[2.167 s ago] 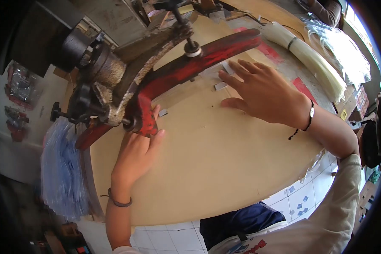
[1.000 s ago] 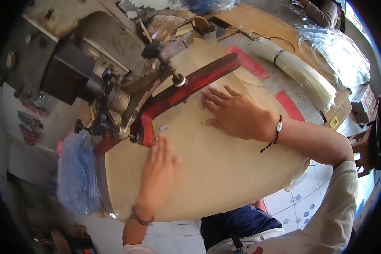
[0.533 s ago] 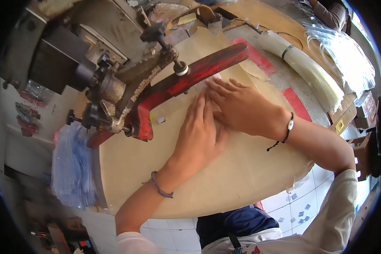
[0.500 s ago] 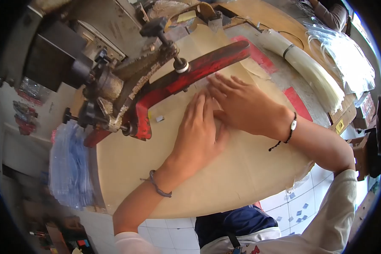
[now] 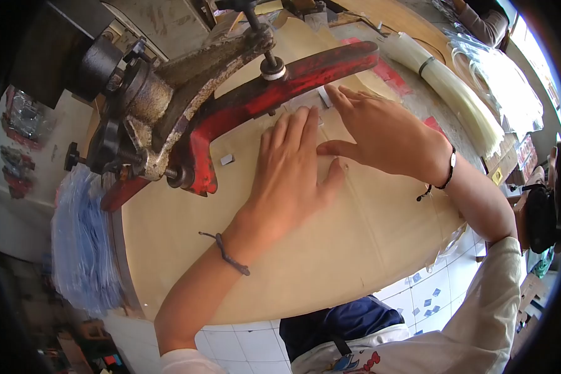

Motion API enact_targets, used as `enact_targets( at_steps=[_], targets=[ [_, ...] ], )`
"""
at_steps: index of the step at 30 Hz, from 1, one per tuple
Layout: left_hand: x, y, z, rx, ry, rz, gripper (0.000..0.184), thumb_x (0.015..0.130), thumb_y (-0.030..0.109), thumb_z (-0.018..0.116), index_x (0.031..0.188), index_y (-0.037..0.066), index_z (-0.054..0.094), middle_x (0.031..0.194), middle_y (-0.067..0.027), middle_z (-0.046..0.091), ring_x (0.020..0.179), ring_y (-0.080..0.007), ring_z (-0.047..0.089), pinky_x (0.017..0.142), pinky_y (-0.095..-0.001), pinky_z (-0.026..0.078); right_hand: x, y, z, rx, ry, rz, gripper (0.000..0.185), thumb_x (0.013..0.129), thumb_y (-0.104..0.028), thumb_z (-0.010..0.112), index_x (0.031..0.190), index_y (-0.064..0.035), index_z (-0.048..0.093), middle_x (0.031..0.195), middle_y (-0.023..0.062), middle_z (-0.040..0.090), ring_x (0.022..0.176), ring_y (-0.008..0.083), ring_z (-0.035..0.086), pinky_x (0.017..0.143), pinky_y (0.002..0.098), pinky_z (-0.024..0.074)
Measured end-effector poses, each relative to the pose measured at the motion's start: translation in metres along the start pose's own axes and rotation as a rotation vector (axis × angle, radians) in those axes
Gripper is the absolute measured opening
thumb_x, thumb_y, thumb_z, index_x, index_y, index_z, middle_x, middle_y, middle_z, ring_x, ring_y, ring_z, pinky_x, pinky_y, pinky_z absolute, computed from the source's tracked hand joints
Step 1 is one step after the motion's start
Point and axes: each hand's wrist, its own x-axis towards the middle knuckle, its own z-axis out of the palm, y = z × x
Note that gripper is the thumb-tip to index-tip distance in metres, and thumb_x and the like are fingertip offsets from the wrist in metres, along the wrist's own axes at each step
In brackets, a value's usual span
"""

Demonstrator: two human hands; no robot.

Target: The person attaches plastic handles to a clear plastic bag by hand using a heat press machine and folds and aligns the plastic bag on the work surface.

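Observation:
My left hand (image 5: 287,165) lies on the brown paper sheet (image 5: 243,268), fingers stretched forward and thumb apart. Its fingertips reach close to the red machine arm (image 5: 293,84), over what looks like thin clear plastic (image 5: 308,100). Beside it, my right hand (image 5: 383,128) is palm down with fingers extended and the thumb pointing left, a gap between thumb and fingers. A small whitish strip (image 5: 325,96) shows at its fingertips; whether they touch it, I cannot tell. Left of my hands, a small white piece (image 5: 227,159) rests on the paper.
The metal bracket (image 5: 168,106) with knobs stands at upper left above the paper. A stack of bluish clear plastic (image 5: 84,243) hangs at the left edge. At the right lie a bundle of pale strips (image 5: 449,93) and clear plastic sheets (image 5: 498,81). Another person's sleeve (image 5: 483,25) shows far right.
My right hand has moved right, away from my left hand, and its thumb now stands out from the fingers. The whitish strip has come into sight. The view has shifted a little.

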Motion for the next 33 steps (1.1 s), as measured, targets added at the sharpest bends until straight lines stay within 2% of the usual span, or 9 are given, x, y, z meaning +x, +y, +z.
enact_targets(
  at_steps=[3, 9, 12, 15, 18, 21, 24, 27, 33],
  targets=[
    [0.004, -0.002, 0.000, 0.017, -0.025, -0.019, 0.066, 0.090, 0.024, 0.070, 0.141, -0.011, 0.047, 0.142, -0.0236, 0.047, 0.132, -0.0382, 0.046, 0.112, -0.0503, 0.035, 0.000, 0.009, 0.015, -0.064, 0.210, -0.123, 0.084, 0.095, -0.052, 0.065, 0.140, 0.0168, 0.046, 0.125, 0.0300, 0.065, 0.121, 0.0373, 0.062, 0.104, 0.0411, 0.0500],
    [0.006, -0.002, -0.001, 0.059, -0.060, -0.014, 0.066, 0.090, 0.025, 0.070, 0.140, -0.011, 0.047, 0.141, -0.0230, 0.047, 0.130, -0.0378, 0.047, 0.111, -0.0490, 0.036, 0.005, 0.015, 0.012, -0.048, 0.197, -0.151, 0.077, 0.094, -0.050, 0.067, 0.139, 0.0113, 0.051, 0.125, 0.0223, 0.067, 0.122, 0.0346, 0.062, 0.103, 0.0399, 0.0505],
    [0.006, 0.001, -0.005, 0.022, -0.078, -0.032, 0.064, 0.091, 0.024, 0.069, 0.140, -0.011, 0.047, 0.144, -0.0253, 0.045, 0.133, -0.0410, 0.046, 0.112, -0.0506, 0.036, 0.004, 0.012, -0.003, 0.012, 0.029, -0.068, 0.080, 0.096, -0.052, 0.064, 0.145, 0.0088, 0.047, 0.145, 0.0268, 0.054, 0.138, 0.0383, 0.050, 0.116, 0.0434, 0.0395],
    [0.006, -0.002, -0.002, 0.019, -0.030, 0.016, 0.063, 0.093, 0.023, 0.068, 0.140, -0.012, 0.046, 0.149, -0.0285, 0.041, 0.137, -0.0454, 0.043, 0.115, -0.0520, 0.036, 0.003, 0.017, -0.003, 0.041, 0.038, -0.088, 0.078, 0.096, -0.051, 0.065, 0.145, 0.0076, 0.048, 0.146, 0.0264, 0.054, 0.138, 0.0384, 0.049, 0.116, 0.0444, 0.0386],
    [0.004, -0.004, 0.001, -0.056, -0.063, -0.021, 0.064, 0.094, 0.022, 0.067, 0.142, -0.013, 0.043, 0.154, -0.0304, 0.038, 0.142, -0.0471, 0.040, 0.118, -0.0514, 0.036, 0.004, 0.016, -0.005, 0.054, 0.024, -0.080, 0.077, 0.097, -0.050, 0.065, 0.145, 0.0069, 0.048, 0.146, 0.0261, 0.054, 0.138, 0.0385, 0.049, 0.116, 0.0439, 0.0387],
    [0.006, -0.002, -0.001, -0.114, -0.081, -0.053, 0.067, 0.094, 0.022, 0.066, 0.144, -0.013, 0.040, 0.154, -0.0307, 0.038, 0.142, -0.0463, 0.040, 0.119, -0.0491, 0.036, 0.004, 0.023, 0.010, -0.028, 0.210, -0.154, 0.072, 0.095, -0.051, 0.066, 0.138, 0.0057, 0.055, 0.129, 0.0183, 0.065, 0.123, 0.0322, 0.061, 0.103, 0.0410, 0.0488],
    [0.005, -0.002, 0.001, -0.137, -0.075, -0.096, 0.068, 0.095, 0.022, 0.066, 0.146, -0.013, 0.038, 0.153, -0.0303, 0.039, 0.142, -0.0458, 0.042, 0.118, -0.0481, 0.038, 0.004, 0.023, 0.010, -0.039, 0.208, -0.152, 0.071, 0.095, -0.051, 0.065, 0.137, 0.0060, 0.056, 0.131, 0.0185, 0.065, 0.124, 0.0320, 0.061, 0.104, 0.0411, 0.0487],
    [0.004, -0.002, 0.000, -0.126, -0.066, -0.085, 0.069, 0.095, 0.022, 0.066, 0.146, -0.013, 0.037, 0.152, -0.0299, 0.039, 0.140, -0.0460, 0.045, 0.116, -0.0475, 0.040, 0.003, 0.017, -0.002, 0.031, 0.055, -0.084, 0.077, 0.097, -0.049, 0.065, 0.146, 0.0068, 0.047, 0.145, 0.0249, 0.056, 0.139, 0.0370, 0.049, 0.116, 0.0434, 0.0392],
    [0.006, -0.003, -0.005, -0.110, -0.083, -0.063, 0.066, 0.094, 0.023, 0.067, 0.144, -0.011, 0.043, 0.152, -0.0272, 0.042, 0.137, -0.0449, 0.048, 0.114, -0.0466, 0.043, 0.003, 0.018, 0.004, -0.001, 0.093, -0.107, 0.077, 0.097, -0.050, 0.064, 0.146, 0.0070, 0.047, 0.142, 0.0254, 0.058, 0.137, 0.0375, 0.051, 0.115, 0.0431, 0.0403]
  ],
)
